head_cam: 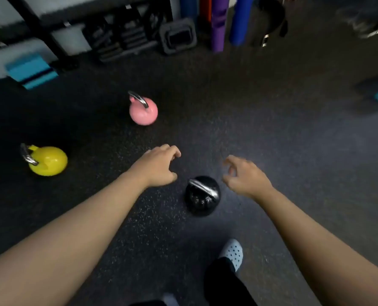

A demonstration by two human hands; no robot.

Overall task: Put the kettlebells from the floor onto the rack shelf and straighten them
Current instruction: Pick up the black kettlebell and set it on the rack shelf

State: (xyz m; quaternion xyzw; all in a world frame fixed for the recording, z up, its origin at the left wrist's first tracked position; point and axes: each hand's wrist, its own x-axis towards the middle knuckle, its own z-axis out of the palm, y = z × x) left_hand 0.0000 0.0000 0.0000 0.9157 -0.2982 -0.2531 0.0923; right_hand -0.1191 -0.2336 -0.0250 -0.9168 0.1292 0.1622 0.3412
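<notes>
On the floor just below both hands sits the black kettlebell, upright, its handle running from ten to four o'clock. Left hand hovers at its ten o'clock, right hand at two, both empty with fingers loosely curled, about equally near. Pink kettlebell and yellow kettlebell wait farther left.

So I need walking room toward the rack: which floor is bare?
Bare: the wide floor right of the pink kettlebell, and the strip between it and the yellow kettlebell. Crowded: along the rack, with blue blocks and rolled mats.
</notes>
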